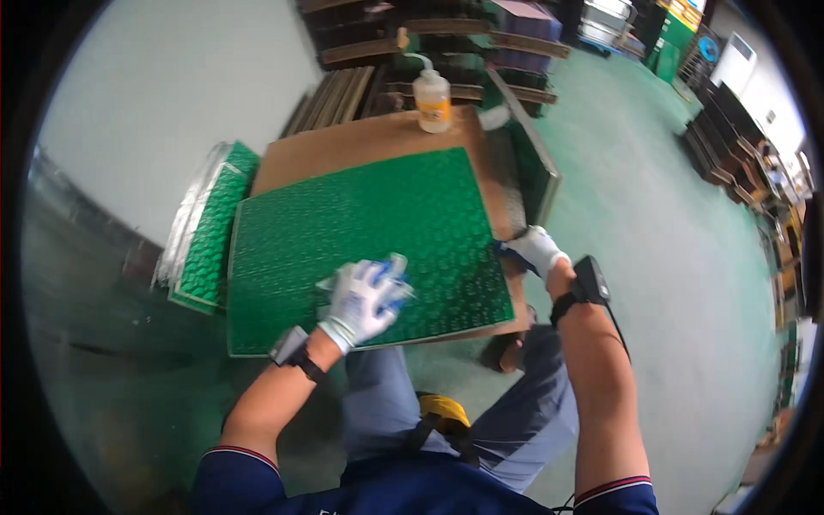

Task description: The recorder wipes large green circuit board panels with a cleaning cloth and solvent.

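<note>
A large green sheet (360, 245) with an embossed, glossy pattern lies flat on a brown cardboard-topped counter (343, 146), filling most of it. The left hand (360, 300), in a white glove, is pressed near the sheet's near edge with fingers closed around a pale blue-white cloth (390, 273). The right hand (536, 249), also gloved, curls over the sheet's right edge; how firmly its grip closes there I cannot tell. The sheet looks thin, stiff enough to lie flat, probably light and slick on its face, so it would likely slide or bend if lifted at one corner; the two side edges seem the safest holds. A plastic squeeze bottle (432, 99) with an orange label stands at the far edge, just beyond the sheet. A stack of similar green sheets (210, 232) leans at the left, close by. Open green floor (652, 223) lies to the right, with dark racks (730, 137) farther off.
</note>
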The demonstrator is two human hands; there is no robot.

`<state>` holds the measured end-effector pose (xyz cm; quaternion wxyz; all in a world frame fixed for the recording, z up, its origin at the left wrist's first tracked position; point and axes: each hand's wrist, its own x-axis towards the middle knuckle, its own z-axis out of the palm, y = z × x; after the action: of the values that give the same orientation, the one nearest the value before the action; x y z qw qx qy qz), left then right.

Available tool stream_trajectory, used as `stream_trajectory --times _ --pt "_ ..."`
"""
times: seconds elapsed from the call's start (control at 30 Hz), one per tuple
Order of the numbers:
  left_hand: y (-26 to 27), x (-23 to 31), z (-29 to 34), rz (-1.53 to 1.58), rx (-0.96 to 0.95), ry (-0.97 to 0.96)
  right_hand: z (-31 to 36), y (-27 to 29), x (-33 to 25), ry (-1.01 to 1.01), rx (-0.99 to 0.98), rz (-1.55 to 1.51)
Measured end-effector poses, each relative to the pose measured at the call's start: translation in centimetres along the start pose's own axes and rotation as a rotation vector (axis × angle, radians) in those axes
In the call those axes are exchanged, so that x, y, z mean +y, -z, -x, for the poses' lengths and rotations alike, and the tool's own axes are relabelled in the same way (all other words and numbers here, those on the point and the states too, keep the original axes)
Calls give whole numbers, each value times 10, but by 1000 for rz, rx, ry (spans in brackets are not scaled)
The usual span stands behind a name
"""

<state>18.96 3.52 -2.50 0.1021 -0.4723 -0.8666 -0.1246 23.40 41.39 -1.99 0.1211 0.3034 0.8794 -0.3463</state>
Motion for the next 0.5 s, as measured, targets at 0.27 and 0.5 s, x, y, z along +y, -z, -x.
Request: stream_trajectory --times 0.27,0.5 --pt "9 -225 20 -381 58 798 -37 -27 44 203 59 -175" --pt "-50 -24 -208 -59 106 -17 -21 -24 83 263 3 -341"
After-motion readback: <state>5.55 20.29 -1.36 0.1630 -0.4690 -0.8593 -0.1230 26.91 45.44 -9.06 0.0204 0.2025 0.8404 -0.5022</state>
